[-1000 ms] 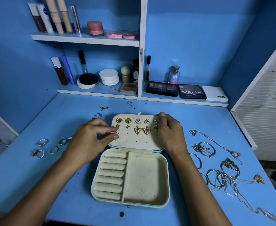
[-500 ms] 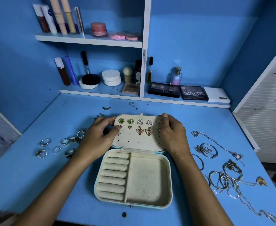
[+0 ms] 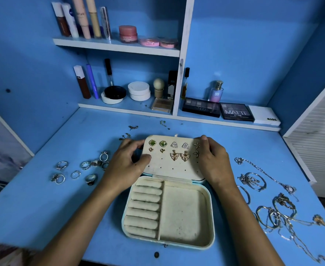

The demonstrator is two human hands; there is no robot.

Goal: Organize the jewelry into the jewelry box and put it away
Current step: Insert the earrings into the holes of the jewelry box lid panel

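Observation:
An open cream jewelry box lies in the middle of the blue desk, with ring rolls on the left and a bare compartment on the right. Its lid lies back and carries several earrings in its top rows. My left hand grips the lid's left edge, thumb on the inner face. My right hand holds the lid's right edge, fingertips at the far corner. Several rings lie left of the box. Tangled chains and bangles lie to its right.
A few loose earrings lie on the desk behind the box. Shelves at the back hold cosmetics, a perfume bottle and eyeshadow palettes. A white slatted panel stands at the right. The desk's front edge runs just below the box.
My left hand has drawn back from the earring holes to the lid's left edge. More rings show beside it. My right hand has stayed on the lid.

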